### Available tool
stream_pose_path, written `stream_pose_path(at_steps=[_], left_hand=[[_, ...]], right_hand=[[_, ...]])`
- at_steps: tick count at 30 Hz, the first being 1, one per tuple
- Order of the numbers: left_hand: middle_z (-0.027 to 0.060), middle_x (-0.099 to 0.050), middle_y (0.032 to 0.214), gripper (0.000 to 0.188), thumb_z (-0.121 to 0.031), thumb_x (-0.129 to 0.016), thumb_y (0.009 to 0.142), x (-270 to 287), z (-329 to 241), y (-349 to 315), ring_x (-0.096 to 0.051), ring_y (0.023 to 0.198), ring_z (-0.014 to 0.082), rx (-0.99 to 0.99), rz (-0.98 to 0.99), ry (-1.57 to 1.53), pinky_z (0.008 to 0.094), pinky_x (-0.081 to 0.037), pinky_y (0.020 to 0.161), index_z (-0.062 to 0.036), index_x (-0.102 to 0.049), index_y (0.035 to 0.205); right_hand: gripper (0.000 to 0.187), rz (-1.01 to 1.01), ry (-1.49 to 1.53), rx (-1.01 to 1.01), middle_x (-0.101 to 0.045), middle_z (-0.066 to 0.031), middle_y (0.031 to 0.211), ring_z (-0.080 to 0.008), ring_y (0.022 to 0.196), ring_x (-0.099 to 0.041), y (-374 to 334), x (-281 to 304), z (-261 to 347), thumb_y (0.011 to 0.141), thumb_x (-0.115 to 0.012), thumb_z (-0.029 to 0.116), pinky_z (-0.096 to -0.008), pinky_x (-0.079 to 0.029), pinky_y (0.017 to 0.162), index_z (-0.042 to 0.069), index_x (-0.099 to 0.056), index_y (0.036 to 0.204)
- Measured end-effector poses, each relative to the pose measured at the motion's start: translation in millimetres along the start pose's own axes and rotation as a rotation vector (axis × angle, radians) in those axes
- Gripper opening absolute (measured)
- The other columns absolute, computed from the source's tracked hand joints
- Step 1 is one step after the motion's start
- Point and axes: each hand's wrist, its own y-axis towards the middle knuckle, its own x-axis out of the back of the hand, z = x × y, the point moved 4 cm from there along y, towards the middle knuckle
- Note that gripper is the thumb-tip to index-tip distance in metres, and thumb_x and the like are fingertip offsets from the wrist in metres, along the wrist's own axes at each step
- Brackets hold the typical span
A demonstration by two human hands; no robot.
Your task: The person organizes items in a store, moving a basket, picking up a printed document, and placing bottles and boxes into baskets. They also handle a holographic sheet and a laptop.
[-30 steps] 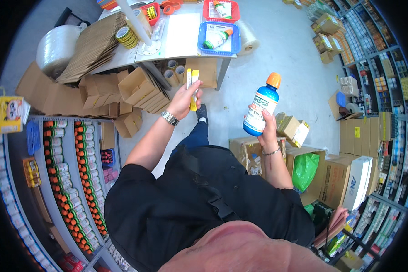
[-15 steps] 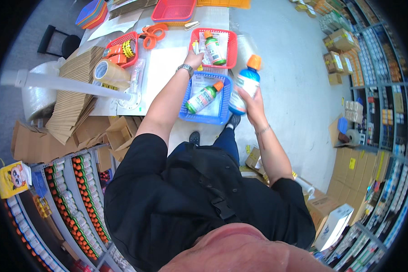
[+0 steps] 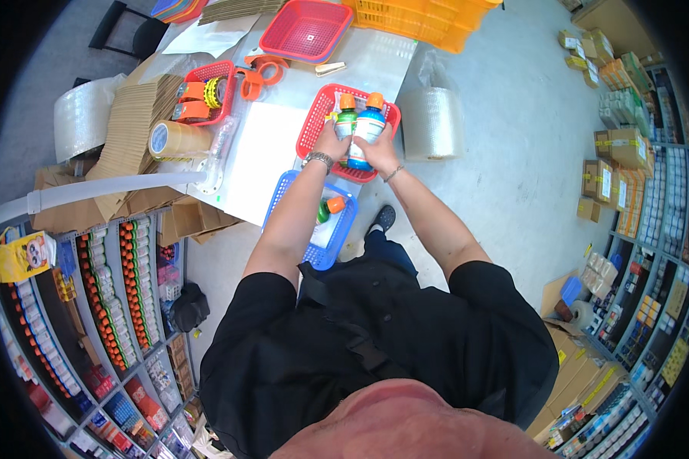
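Left hand [image 3: 331, 144] wraps the green bottle [image 3: 346, 122], right hand [image 3: 377, 153] the blue bottle [image 3: 369, 122] at three o'clock; smooth, rigid plastic, likely moderately heavy, best gripped mid-body.

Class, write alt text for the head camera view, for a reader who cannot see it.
Seen from above, a person's left hand holds a green bottle and the right hand a blue bottle, both orange-capped, upright over a red basket on a white table. A blue basket nearer the person holds another bottle.
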Motion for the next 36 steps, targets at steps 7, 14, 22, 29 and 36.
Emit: stream_pose_path(at_steps=[7, 14, 22, 29, 36], left_hand=[[0.0291, -0.024, 0.146, 0.111, -0.039, -0.071, 0.076, -5, -4, 16, -0.042, 0.128, 0.0356, -0.054, 0.022, -0.091, 0.0340, -0.036, 0.105, 0.0052, 0.005, 0.144], [0.0297, -0.041, 0.136, 0.105, -0.034, -0.073, 0.075, 38, -38, 1, -0.049, 0.122, 0.0347, -0.115, 0.082, 0.198, 0.0363, -0.039, 0.102, 0.0061, -0.004, 0.144], [0.0272, -0.050, 0.125, 0.071, -0.026, -0.070, 0.077, 80, 32, -77, -0.048, 0.118, 0.0367, -0.196, -0.232, 0.087, 0.0395, -0.040, 0.099, 0.0020, -0.039, 0.134], [0.0243, -0.060, 0.113, 0.057, -0.025, -0.065, 0.079, 96, 98, -148, -0.059, 0.105, 0.0361, 0.141, 0.033, 0.235, 0.0410, -0.046, 0.091, -0.0041, -0.046, 0.128], [0.0197, -0.065, 0.106, 0.042, -0.022, -0.064, 0.076, 70, 144, -169, -0.063, 0.100, 0.0309, 0.101, 0.234, 0.172, 0.0389, -0.048, 0.087, -0.0043, -0.058, 0.114]], right_hand=[[0.107, 0.166, 0.100, -0.130, -0.028, -0.0319, 0.140, -0.0370, 0.131, -0.033, 9, 12, 3, 0.071, -0.076, 0.020, -0.0373, -0.030, 0.108, -0.012, -0.002, 0.140], [0.089, 0.000, -0.052, 0.060, -0.043, -0.0304, 0.128, -0.0411, 0.119, -0.045, 19, 11, -10, 0.069, -0.069, 0.011, -0.0406, -0.038, 0.102, -0.012, -0.016, 0.137], [0.053, 0.047, -0.104, -0.022, -0.063, -0.0147, 0.101, -0.0257, 0.083, -0.066, -21, 41, -6, 0.074, -0.063, 0.011, -0.0370, -0.056, 0.067, -0.002, -0.044, 0.122], [0.032, 0.198, 0.311, -0.499, -0.066, -0.0119, 0.090, -0.0238, 0.075, -0.068, -18, 28, -46, 0.076, -0.056, 0.008, -0.0415, -0.058, 0.063, 0.004, -0.059, 0.107], [0.029, 0.175, 0.558, -0.456, -0.065, -0.0121, 0.094, -0.0220, 0.080, -0.067, -70, 90, -59, 0.080, -0.049, 0.002, -0.0400, -0.059, 0.068, 0.001, -0.057, 0.107]])
